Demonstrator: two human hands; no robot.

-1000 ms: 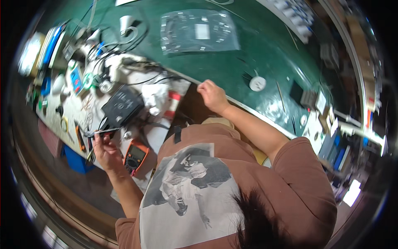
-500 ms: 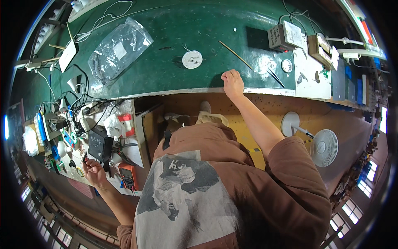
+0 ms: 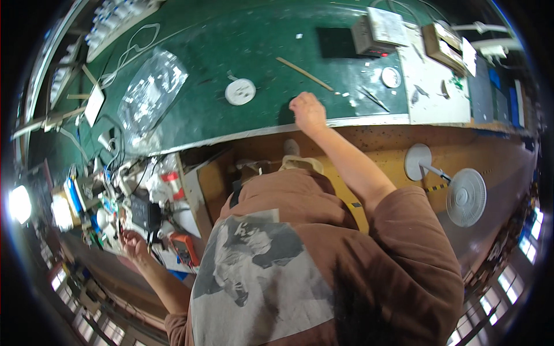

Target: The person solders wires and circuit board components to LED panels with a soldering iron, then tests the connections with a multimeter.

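Observation:
My left hand (image 3: 135, 247) is over the cluttered side bench on the left, its fingers pinched round a slim dark thing (image 3: 120, 224) whose kind I cannot make out. Beside it lie a black box (image 3: 144, 213) and an orange-edged multimeter (image 3: 184, 249). My right hand (image 3: 310, 112) rests loosely curled at the front edge of the green table (image 3: 202, 118), with nothing seen in it. A round white disc (image 3: 240, 91) with short wires lies to its left. Beyond it is a thin wooden stick (image 3: 304, 73), and dark tweezers (image 3: 375, 99) lie to its right.
A clear plastic bag (image 3: 153, 92) lies on the table's left part. A metal box with a red light (image 3: 378, 34) stands at the back right, near a small round white dish (image 3: 390, 77). A white fan (image 3: 465, 197) stands on the floor at right. Cables tangle over the side bench.
The view has shifted, so the tabletop things sit further left in the picture. My right hand stays curled at the table edge, and my left hand keeps its pinch over the side bench.

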